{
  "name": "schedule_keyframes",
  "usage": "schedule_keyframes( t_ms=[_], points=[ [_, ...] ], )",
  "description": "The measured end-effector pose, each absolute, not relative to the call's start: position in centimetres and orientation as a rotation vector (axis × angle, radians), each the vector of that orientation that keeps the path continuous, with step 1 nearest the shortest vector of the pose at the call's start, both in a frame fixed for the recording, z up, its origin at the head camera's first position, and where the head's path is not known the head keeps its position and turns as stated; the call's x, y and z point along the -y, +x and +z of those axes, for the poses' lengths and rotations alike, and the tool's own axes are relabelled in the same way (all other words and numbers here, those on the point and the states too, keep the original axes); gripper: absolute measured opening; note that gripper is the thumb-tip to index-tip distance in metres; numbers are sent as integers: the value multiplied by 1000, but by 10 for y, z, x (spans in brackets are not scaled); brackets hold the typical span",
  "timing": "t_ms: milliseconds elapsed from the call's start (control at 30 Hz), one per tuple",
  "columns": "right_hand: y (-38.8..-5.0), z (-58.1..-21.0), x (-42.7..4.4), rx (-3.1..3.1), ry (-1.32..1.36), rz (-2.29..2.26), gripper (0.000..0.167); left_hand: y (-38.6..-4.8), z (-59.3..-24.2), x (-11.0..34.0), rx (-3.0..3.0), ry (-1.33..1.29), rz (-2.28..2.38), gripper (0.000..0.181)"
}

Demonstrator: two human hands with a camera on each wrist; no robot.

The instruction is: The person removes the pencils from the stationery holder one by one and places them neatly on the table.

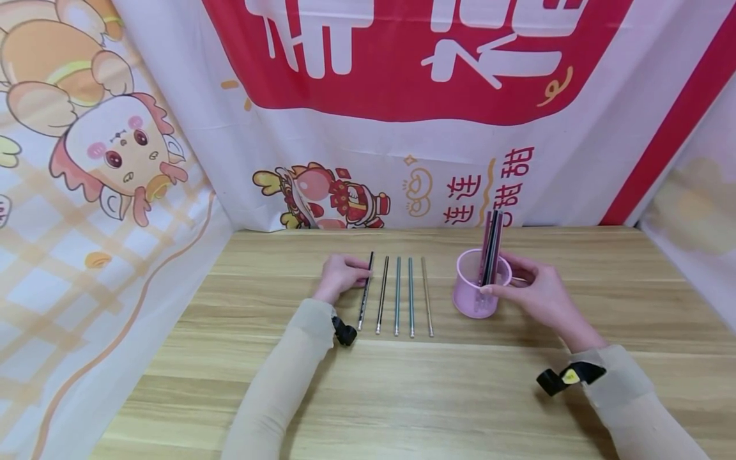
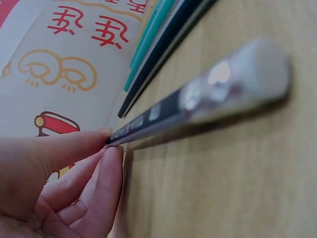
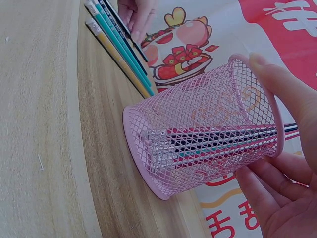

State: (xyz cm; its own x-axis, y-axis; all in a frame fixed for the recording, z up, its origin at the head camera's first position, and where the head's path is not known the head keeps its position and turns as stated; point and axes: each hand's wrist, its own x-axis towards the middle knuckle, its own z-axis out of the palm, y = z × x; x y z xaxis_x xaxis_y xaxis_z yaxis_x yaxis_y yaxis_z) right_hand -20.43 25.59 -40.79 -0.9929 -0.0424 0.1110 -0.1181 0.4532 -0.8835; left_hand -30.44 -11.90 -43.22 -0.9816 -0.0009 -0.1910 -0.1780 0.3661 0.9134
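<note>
Left hand: the left hand pinches the leftmost black pencil between thumb and fingers, on the far half of its shaft.
Right hand: the right hand grips the pink mesh cup at the rim, thumb on the near side, fingers round the right and far side.
Leftmost black pencil, location: left end of the row on the wooden table, eraser end near; the left wrist view blurs that end, so whether it is off the table cannot be told.
Row, left to right: after the pinched pencil lie a second black pencil, two green pencils and a yellowish pencil, side by side and apart, eraser ends near.
Cup, location: upright on the table, right of the row, well apart from the pinched pencil.
Cup contents: a bundle of pencils, eraser ends down, shafts rising above the rim and leaning right.
Pencil handling: judged light, stiff and smooth; the slim shaft may roll or pivot under a loose pinch, and the far tip is likely its most fragile part.
Pencil hold point: mid-shaft should balance best; the present far-half pinch probably leaves the eraser end heavier.
Cup handling: judged light and fairly stiff; the open mesh should resist slipping, but the tall bundle may make it top-heavy.
Cup hold point: the rim or upper wall, without squeezing the mesh.
</note>
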Motion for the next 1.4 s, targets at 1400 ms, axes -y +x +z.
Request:
schedule_keyframes(
  t_ms=[1400],
  points=[
    [-205, -408, -255, 2627, 147, 1580, 81, -303, -424, 122, -2482, -215, 1668, 27]
  ],
)
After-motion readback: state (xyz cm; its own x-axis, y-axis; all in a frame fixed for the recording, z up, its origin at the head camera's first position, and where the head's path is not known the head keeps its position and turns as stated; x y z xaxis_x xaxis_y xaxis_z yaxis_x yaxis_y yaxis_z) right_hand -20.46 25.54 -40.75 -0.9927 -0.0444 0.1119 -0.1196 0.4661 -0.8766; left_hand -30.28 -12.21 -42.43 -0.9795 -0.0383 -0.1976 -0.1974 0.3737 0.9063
